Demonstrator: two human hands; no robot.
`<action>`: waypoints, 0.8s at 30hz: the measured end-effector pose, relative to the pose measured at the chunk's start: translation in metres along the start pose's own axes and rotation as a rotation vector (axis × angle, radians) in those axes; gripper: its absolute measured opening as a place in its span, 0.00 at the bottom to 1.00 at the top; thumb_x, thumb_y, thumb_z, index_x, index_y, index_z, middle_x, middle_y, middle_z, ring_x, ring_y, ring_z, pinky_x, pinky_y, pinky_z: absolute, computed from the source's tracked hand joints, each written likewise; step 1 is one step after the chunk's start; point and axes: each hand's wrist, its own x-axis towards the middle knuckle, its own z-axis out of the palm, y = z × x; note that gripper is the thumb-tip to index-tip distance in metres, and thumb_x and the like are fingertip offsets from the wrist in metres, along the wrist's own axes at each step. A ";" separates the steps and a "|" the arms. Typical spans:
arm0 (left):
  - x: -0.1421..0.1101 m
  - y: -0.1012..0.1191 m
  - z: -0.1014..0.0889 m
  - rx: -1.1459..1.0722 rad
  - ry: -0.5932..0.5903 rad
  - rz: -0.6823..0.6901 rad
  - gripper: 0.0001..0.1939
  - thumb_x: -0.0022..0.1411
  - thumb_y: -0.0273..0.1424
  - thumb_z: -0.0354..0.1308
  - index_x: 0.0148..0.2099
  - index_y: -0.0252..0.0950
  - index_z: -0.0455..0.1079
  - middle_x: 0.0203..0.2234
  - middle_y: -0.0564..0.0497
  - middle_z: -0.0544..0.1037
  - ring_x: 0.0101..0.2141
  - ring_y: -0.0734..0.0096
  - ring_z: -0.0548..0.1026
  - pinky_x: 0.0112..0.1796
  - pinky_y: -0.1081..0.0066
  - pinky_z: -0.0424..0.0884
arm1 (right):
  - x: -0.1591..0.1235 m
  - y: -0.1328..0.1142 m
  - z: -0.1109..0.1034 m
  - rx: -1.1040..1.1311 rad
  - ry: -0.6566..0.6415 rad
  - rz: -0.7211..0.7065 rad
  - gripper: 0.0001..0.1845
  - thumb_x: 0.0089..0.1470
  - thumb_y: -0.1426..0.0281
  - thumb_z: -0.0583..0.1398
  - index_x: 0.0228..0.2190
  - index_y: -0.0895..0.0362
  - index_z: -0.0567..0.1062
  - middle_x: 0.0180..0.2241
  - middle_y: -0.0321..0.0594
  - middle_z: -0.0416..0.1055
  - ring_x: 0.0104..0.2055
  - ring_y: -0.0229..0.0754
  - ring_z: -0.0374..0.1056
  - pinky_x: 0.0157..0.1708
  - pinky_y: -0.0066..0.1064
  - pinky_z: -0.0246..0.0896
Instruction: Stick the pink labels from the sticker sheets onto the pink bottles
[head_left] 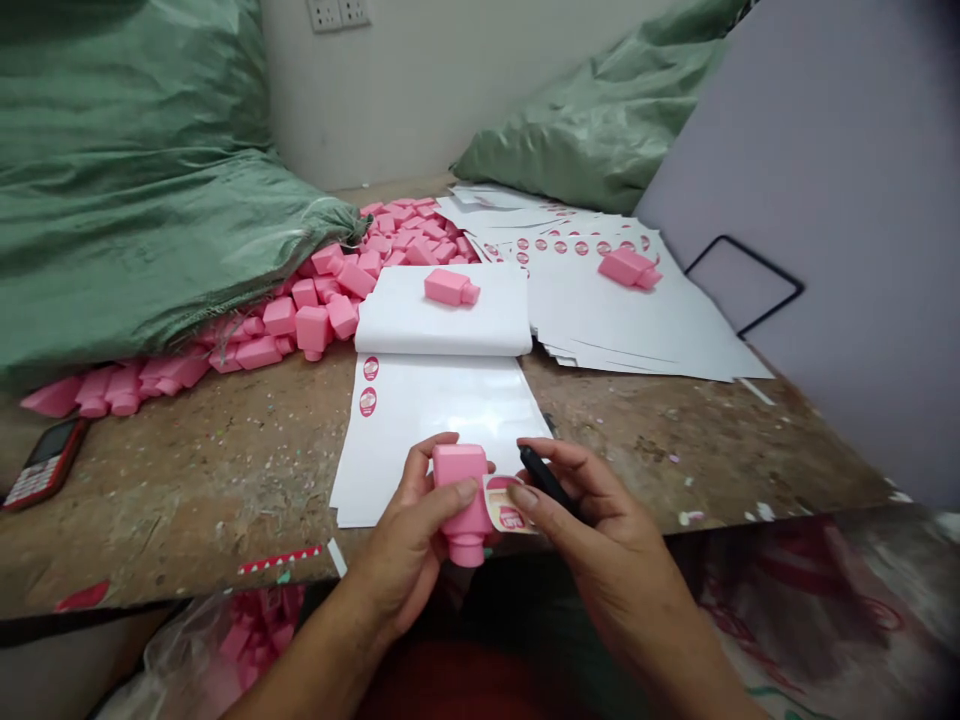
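Note:
My left hand (409,535) is wrapped round a small pink bottle (463,500), neck pointing down toward me, just past the table's near edge. My right hand (592,525) pinches an oval sticker (506,505) against the bottle's side and also holds a thin black tool (546,477) under its fingers. Right behind the hands lies a white sticker sheet (442,410) with two oval stickers left at its upper left. Its top part is rolled over, and another pink bottle (451,288) lies on that roll.
A heap of pink bottles (330,290) spills from a green sack (135,210) at the left. Spread sticker sheets (622,320) with a pink bottle (630,268) lie at the right, beside a grey board (840,180). A red phone (45,462) lies far left.

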 end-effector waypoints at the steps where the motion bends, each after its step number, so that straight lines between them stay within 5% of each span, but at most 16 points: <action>1: 0.000 0.000 0.000 -0.013 0.007 0.005 0.27 0.57 0.33 0.65 0.56 0.42 0.59 0.43 0.49 0.76 0.39 0.67 0.76 0.40 0.67 0.73 | 0.000 0.000 0.002 -0.001 0.003 -0.005 0.20 0.45 0.57 0.71 0.40 0.49 0.76 0.38 0.38 0.78 0.40 0.46 0.74 0.37 0.35 0.72; 17: 0.002 0.004 -0.006 -0.086 0.022 0.042 0.26 0.65 0.41 0.57 0.63 0.45 0.56 0.47 0.46 0.76 0.43 0.64 0.76 0.42 0.64 0.74 | 0.001 0.003 0.004 -0.010 0.057 -0.037 0.17 0.46 0.61 0.70 0.38 0.49 0.76 0.37 0.37 0.77 0.38 0.43 0.73 0.34 0.31 0.70; 24: 0.002 0.004 -0.007 -0.041 0.031 0.038 0.35 0.53 0.42 0.69 0.60 0.42 0.60 0.43 0.48 0.77 0.39 0.68 0.76 0.41 0.69 0.73 | 0.004 0.004 0.003 -0.026 0.041 -0.050 0.17 0.47 0.60 0.69 0.40 0.49 0.76 0.35 0.37 0.77 0.36 0.42 0.74 0.31 0.29 0.70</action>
